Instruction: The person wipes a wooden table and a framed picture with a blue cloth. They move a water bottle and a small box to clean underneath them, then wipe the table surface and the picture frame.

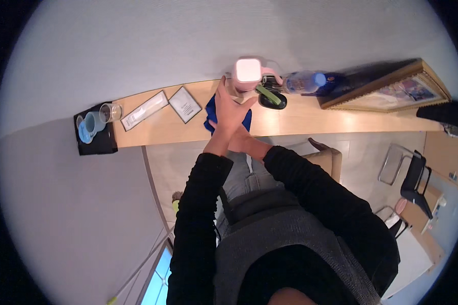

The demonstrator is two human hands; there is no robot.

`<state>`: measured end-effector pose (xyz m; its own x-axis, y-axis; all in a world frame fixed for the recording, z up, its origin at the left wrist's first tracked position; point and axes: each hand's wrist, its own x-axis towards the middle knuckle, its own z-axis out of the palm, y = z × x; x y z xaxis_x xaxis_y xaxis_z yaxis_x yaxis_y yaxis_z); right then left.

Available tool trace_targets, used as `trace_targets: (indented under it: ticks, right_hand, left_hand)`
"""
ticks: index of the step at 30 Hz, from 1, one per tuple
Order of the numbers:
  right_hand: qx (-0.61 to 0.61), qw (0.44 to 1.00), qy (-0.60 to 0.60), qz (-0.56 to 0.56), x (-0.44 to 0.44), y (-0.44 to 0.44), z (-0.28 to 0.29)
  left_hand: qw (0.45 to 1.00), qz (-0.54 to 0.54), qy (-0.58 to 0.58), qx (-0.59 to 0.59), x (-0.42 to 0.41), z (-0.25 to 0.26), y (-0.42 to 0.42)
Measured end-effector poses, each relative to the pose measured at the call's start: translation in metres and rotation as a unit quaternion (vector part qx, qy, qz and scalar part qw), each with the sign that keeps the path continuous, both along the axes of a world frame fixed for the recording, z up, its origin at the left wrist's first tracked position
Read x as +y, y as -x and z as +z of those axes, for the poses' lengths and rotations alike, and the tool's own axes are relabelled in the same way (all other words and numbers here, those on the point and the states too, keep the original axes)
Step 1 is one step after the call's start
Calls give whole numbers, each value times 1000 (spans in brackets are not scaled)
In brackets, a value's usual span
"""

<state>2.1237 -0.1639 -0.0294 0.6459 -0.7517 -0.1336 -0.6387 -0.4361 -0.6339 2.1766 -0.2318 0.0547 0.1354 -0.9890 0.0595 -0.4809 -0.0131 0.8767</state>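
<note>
My left hand [229, 108] spreads its thumb and fingers at the near side of a pink device or container [247, 76] with a bright, square white top and a curved pink handle. Whether it grips the base is unclear. Beneath that hand lies a dark blue cloth [210, 114], bunched on the wooden shelf [286, 122]. My right hand [239, 140] crosses under the left wrist, mostly hidden, and a fingertip shows on the cloth. Right of the pink thing are a black oval object [273, 101] with a green strip [268, 94] across it and a plastic bottle [303, 82] with a blue cap.
Two flat packets, one long [145, 109] and one squarer [185, 105], lie left. A black box [108, 143] bears a light blue cup [92, 121] and a clear glass [110, 113]. A gold-framed picture [389, 91] leans right. Chairs, one black [414, 181], stand beyond the shelf.
</note>
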Motion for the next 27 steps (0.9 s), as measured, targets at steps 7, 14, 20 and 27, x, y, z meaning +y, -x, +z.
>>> trace_targets:
  ticks: [7, 14, 20, 27]
  right_hand:
    - [168, 976, 49, -131, -20, -51, 12]
    - [158, 956, 44, -242, -6, -68, 21]
    - [125, 927, 66, -348, 44, -108, 12]
    - [151, 944, 83, -281, 5, -103, 10]
  left_hand:
    - [974, -108, -21, -197, 43, -38, -110]
    - [864, -314, -121, -375, 54, -32, -164]
    - [835, -353, -65, -418, 57, -39, -200]
    - [856, -298, -58, -418, 69, -47, -226]
